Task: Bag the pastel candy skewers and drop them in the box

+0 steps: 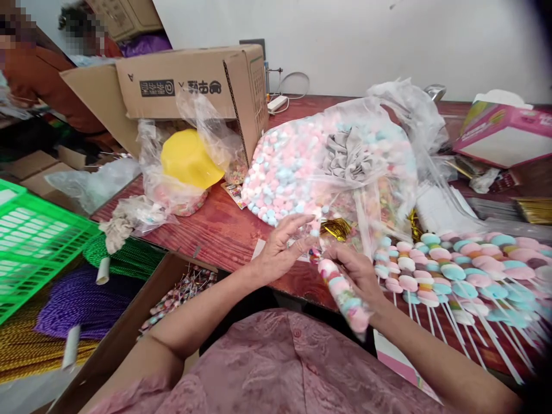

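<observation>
My right hand (361,279) is closed around the upper part of a marshmallow skewer (340,290) in clear plastic. Its stacked pink, white, green and blue marshmallows slant down toward my lap. A small multicoloured piece (314,254) shows at the upper end. Close beside that end, my left hand (278,250) has its fingers stretched out, with thumb and forefinger apart. Small pink and blue marshmallows (315,225) appear by its fingertips; whether it touches them, I cannot tell. Gold twist ties (336,229) lie just beyond my hands.
A big clear bag of marshmallows (284,167) stands behind my hands. Rows of marshmallow skewers (457,270) cover the right. At left are an open carton (190,86), a yellow bowl-like object (190,158), a green basket (38,241) and purple twisted cords (90,302). Another person (47,86) is far left.
</observation>
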`<state>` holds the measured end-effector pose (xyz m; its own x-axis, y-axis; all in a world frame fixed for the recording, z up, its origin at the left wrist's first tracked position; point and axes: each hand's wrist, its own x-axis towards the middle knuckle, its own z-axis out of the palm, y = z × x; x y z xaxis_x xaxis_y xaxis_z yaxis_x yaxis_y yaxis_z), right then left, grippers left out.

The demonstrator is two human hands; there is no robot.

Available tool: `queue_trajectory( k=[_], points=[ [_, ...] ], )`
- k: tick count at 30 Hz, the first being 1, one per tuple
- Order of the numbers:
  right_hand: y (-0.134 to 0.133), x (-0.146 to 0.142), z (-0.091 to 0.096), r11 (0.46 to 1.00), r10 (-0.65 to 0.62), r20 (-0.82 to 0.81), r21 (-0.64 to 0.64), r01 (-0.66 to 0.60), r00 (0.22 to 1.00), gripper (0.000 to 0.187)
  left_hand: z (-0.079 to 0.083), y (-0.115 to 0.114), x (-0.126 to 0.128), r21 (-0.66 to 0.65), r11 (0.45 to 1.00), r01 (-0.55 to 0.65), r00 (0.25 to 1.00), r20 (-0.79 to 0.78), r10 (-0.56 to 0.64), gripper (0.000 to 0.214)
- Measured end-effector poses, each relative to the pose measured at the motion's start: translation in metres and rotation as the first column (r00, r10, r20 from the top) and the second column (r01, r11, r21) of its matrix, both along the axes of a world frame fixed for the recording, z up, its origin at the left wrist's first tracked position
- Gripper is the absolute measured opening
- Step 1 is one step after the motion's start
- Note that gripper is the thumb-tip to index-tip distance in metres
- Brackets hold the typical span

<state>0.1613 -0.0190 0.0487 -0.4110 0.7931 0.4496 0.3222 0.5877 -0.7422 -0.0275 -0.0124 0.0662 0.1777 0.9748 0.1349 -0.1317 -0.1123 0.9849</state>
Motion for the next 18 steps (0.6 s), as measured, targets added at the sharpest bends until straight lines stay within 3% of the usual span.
queue_trajectory(
  k=[1, 3, 5, 8, 11, 13, 14, 15, 16, 17, 18],
  points=[
    [0.001, 0.0, -0.002, 0.987, -0.042, 0.021, 0.156, 0.038, 0.999, 0.014, -0.003, -0.006, 0.0, -0.104, 0.992, 0.075, 0.995, 0.066, -0.068, 0.05],
    [0.003, 0.0, -0.004, 0.905, -0.109, 0.044, 0.417, 0.081, 0.993, 0.017, -0.009, -0.02, 0.002, -0.28, 0.907, 0.314, 0.941, 0.221, -0.257, 0.059],
    [0.004, -0.004, -0.008, 0.821, -0.137, 0.065, 0.566, 0.076, 0.988, 0.021, -0.013, -0.03, 0.005, -0.356, 0.823, 0.444, 0.881, 0.342, -0.328, 0.059],
    [0.003, -0.01, -0.016, 0.763, -0.153, 0.106, 0.644, 0.049, 0.982, 0.024, -0.015, -0.038, 0.007, -0.414, 0.822, 0.391, 0.893, 0.387, -0.23, 0.056],
    [0.002, -0.011, -0.021, 0.782, -0.123, 0.121, 0.623, 0.021, 0.985, 0.023, -0.016, -0.041, 0.004, -0.416, 0.853, 0.315, 0.934, 0.296, -0.2, 0.054],
    [0.001, -0.011, -0.022, 0.859, -0.071, 0.087, 0.512, 0.017, 0.994, 0.018, -0.018, -0.042, -0.001, -0.344, 0.911, 0.227, 0.973, 0.13, -0.193, 0.044],
    [0.0, -0.011, -0.021, 0.92, -0.046, 0.048, 0.392, 0.024, 0.998, 0.015, -0.019, -0.043, -0.004, -0.262, 0.95, 0.168, 0.985, -0.004, -0.175, 0.037],
    [-0.001, -0.011, -0.021, 0.977, -0.02, -0.012, 0.21, 0.022, 1.0, 0.013, -0.02, -0.044, -0.007, -0.141, 0.983, 0.116, 0.979, -0.152, -0.138, 0.03],
    [-0.003, -0.012, -0.021, 1.0, -0.006, -0.097, -0.027, 0.003, 0.995, 0.011, -0.022, -0.045, -0.01, 0.005, 0.996, 0.085, 0.953, -0.292, -0.08, 0.024],
    [-0.006, -0.014, -0.021, 0.955, -0.011, -0.197, -0.294, -0.048, 0.98, 0.01, -0.023, -0.046, -0.012, 0.152, 0.985, 0.084, 0.913, -0.407, -0.016, 0.02],
    [-0.01, -0.017, -0.021, 0.831, -0.039, -0.298, -0.54, -0.134, 0.954, 0.011, -0.025, -0.048, -0.014, 0.278, 0.955, 0.106, 0.872, -0.488, 0.045, 0.018]
  ],
)
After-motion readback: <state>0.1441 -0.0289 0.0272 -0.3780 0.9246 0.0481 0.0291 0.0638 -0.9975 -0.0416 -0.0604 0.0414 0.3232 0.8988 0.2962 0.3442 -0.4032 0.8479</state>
